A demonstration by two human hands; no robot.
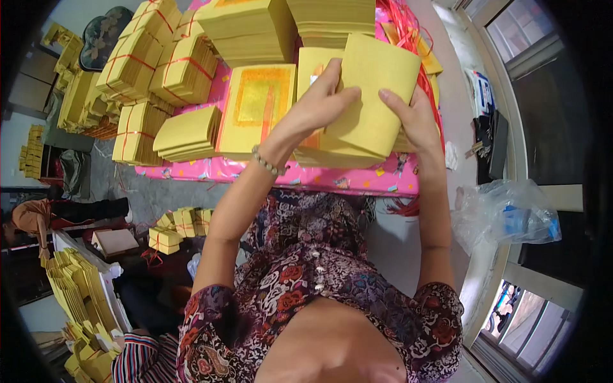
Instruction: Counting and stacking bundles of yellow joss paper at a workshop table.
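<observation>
Both my hands are on a folded sheaf of yellow paper (377, 89), tilted above the near right part of the table. My left hand (322, 105) lies at its left edge, thumb pressed on the paper and fingers partly hidden. At its right edge my right hand (414, 121) grips it, with the thumb on top and the fingers behind. Under the sheaf stands a stack of yellow paper (332, 157), mostly covered. Left of it is another yellow paper stack (252, 137), whose top sheet bears a gold square with an orange border. Beside that lies a small folded yellow pile (188, 134).
Yellow bundles tied with red string (185, 70) and tall paper stacks (249, 35) fill the far side of the pink patterned tablecloth (306, 180). Red strings (408, 29) hang at the right. A clear plastic bag (504, 214) lies by the window. Another person (38, 217) is at the left.
</observation>
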